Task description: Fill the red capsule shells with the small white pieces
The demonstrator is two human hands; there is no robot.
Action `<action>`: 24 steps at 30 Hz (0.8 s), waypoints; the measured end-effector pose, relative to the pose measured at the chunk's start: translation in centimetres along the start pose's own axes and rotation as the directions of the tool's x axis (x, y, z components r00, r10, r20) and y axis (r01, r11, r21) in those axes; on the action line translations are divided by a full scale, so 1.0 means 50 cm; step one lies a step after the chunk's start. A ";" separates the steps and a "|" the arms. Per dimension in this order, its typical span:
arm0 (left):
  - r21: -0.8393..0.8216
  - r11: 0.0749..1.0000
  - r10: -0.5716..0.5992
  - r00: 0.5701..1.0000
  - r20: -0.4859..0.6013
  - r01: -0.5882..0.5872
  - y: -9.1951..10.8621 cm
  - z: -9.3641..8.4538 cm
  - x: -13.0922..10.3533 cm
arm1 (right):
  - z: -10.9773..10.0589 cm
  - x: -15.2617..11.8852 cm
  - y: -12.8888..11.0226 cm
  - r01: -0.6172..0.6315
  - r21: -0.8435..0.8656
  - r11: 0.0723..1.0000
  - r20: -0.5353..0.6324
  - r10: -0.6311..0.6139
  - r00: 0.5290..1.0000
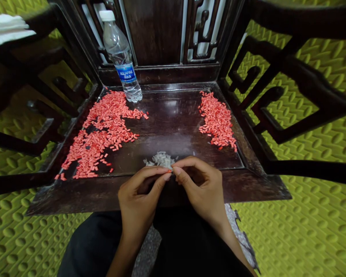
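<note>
My left hand (144, 188) pinches a small red tube piece (169, 171) between thumb and forefinger, just above the seat's front edge. Fingertips meeting close beside it, my right hand (203, 184) is closed in a pinch too; whatever is between its fingers is too small to make out. A little pile of whitish translucent bits (161, 158) lies right behind my fingertips. To the left spreads a large heap of red tube pieces (103, 127), and a smaller heap of red tube pieces (217, 119) lies at the right side.
All this lies on the dark wooden chair seat (173, 115). A water bottle (122, 57) with a white cap stands at the back left. Carved armrests (276, 96) rise on both sides. White folded paper (8, 29) rests on the left arm. Yellow textured mats (314, 227) cover the floor.
</note>
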State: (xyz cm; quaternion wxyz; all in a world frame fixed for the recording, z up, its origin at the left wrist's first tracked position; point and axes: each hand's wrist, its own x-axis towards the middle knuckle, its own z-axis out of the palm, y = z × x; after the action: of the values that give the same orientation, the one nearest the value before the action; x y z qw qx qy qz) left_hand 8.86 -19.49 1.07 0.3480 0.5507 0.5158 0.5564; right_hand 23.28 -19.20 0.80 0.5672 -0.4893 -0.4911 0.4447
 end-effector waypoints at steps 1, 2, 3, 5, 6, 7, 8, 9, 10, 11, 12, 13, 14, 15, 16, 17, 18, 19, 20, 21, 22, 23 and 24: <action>0.011 1.000 0.011 1.000 0.007 -0.011 -0.001 -0.001 0.000 | 0.000 0.000 0.001 -0.005 -0.007 1.000 -0.008 0.005 1.000; 0.022 1.000 0.022 1.000 0.016 -0.022 -0.002 -0.001 0.000 | 0.000 0.000 0.001 -0.009 -0.012 1.000 -0.016 0.009 1.000; 0.028 0.999 0.033 0.999 0.023 -0.033 -0.003 -0.002 0.000 | 0.000 0.000 0.001 -0.010 -0.016 1.000 -0.019 0.009 1.000; 0.024 0.999 0.046 0.999 0.029 -0.047 -0.005 -0.003 0.000 | 0.000 0.000 0.001 -0.009 -0.019 1.000 -0.018 0.009 1.000; 0.015 0.999 0.048 0.998 0.027 -0.049 -0.006 -0.002 0.000 | 0.000 0.000 0.001 -0.006 -0.017 1.000 -0.013 0.006 1.000; 0.005 0.999 0.047 0.999 0.024 -0.047 -0.007 -0.002 0.000 | 0.000 0.000 0.001 -0.002 -0.014 1.000 -0.008 0.002 1.000; -0.003 0.999 0.043 0.999 0.020 -0.042 -0.007 -0.001 0.000 | 0.000 0.000 0.001 0.001 -0.012 1.000 -0.003 -0.001 1.000; -0.008 0.999 0.038 0.999 0.011 -0.038 -0.007 -0.001 0.000 | 0.000 0.000 0.001 0.004 -0.009 1.000 -0.001 -0.004 1.000; -0.008 0.999 0.035 0.999 0.003 -0.035 -0.007 0.000 0.000 | 0.000 0.000 0.001 0.007 -0.007 1.000 0.001 -0.007 1.000; -0.003 0.999 0.036 0.999 -0.006 -0.036 -0.007 0.001 0.001 | 0.000 0.000 0.001 0.009 -0.007 1.000 0.002 -0.009 1.000; 0.004 0.999 0.041 0.999 -0.011 -0.041 -0.007 0.001 0.001 | 0.000 0.000 0.002 0.010 -0.006 1.000 0.002 -0.010 1.000; 0.012 0.999 0.052 0.999 -0.011 -0.052 -0.007 0.001 0.001 | 0.000 0.000 0.002 0.013 -0.007 1.000 0.000 -0.013 1.000; 0.021 0.997 0.070 0.998 -0.005 -0.070 -0.008 0.001 0.001 | 0.000 0.000 0.003 0.016 -0.009 1.000 -0.001 -0.016 1.000; 0.030 0.995 0.091 0.996 0.005 -0.091 -0.008 0.001 0.001 | -0.001 0.000 0.004 0.018 -0.012 1.000 -0.002 -0.018 1.000; 0.038 0.993 0.113 0.993 0.016 -0.114 -0.009 0.001 0.001 | -0.001 -0.001 0.005 0.020 -0.017 1.000 -0.002 -0.020 1.000; 0.046 0.990 0.135 0.991 0.024 -0.136 -0.010 0.000 0.001 | -0.001 -0.001 0.006 0.024 -0.020 1.000 -0.001 -0.024 1.000; 0.053 0.987 0.150 0.988 0.030 -0.152 -0.011 0.000 0.000 | -0.001 -0.001 0.007 0.026 -0.021 0.999 0.002 -0.026 1.000; 0.059 0.986 0.157 0.987 0.032 -0.159 -0.011 -0.001 0.000 | -0.001 -0.001 0.007 0.027 -0.020 0.999 0.006 -0.026 1.000; 0.062 0.985 0.158 0.987 0.031 -0.159 -0.011 -0.001 0.000 | -0.001 -0.001 0.008 0.028 -0.017 0.999 0.009 -0.027 1.000; 0.060 0.986 0.153 0.988 0.028 -0.154 -0.011 -0.001 0.000 | -0.001 -0.001 0.008 0.029 -0.014 0.999 0.013 -0.029 1.000; 0.055 0.988 0.145 0.989 0.023 -0.146 -0.010 -0.001 0.000 | -0.001 -0.001 0.008 0.030 -0.012 0.999 0.017 -0.030 0.999; 0.046 0.990 0.134 0.991 0.017 -0.135 -0.009 -0.001 0.000 | -0.001 -0.001 0.008 0.033 -0.011 0.999 0.021 -0.032 0.999; 0.034 0.992 0.120 0.993 0.010 -0.121 -0.008 -0.001 0.001 | -0.002 -0.001 0.008 0.034 -0.011 0.999 0.025 -0.034 0.999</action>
State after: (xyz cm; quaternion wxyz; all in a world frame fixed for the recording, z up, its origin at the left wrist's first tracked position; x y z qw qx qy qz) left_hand 8.76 -19.37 0.71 0.3063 0.5891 0.4899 0.5649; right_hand 23.35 -19.20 0.41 0.5657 -0.4785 -0.5090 0.4381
